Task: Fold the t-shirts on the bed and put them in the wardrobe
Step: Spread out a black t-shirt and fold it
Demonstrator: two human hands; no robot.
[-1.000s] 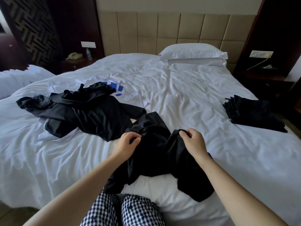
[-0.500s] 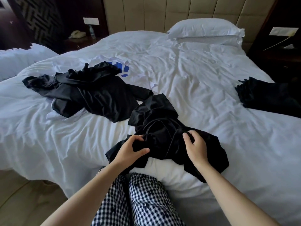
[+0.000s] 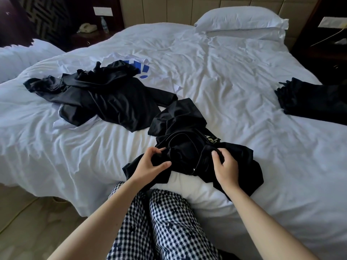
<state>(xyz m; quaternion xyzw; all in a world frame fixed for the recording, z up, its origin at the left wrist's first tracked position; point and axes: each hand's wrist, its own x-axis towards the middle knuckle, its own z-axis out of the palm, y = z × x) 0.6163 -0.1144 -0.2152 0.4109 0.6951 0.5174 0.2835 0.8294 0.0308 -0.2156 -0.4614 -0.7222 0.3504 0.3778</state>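
Observation:
A crumpled black t-shirt (image 3: 189,136) lies on the near edge of the white bed (image 3: 225,87), right in front of me. My left hand (image 3: 150,166) pinches its fabric between thumb and fingers at the left side. My right hand (image 3: 225,169) rests on the shirt's right side with the fingers curled into the cloth. Further left lies a loose heap of black t-shirts (image 3: 105,94) on top of a white t-shirt with blue print (image 3: 139,66). A folded stack of black clothes (image 3: 311,102) sits at the bed's right edge.
A white pillow (image 3: 242,21) lies at the headboard. A nightstand with a phone (image 3: 86,28) and a bottle stands at the back left, a second bed (image 3: 22,57) at the far left. My checked trousers (image 3: 159,222) touch the bed's edge.
The view has tilted down and drawn closer. Both hands have lowered the black t-shirt onto the bed and shifted their hold on its cloth; part of it has spread out to the right.

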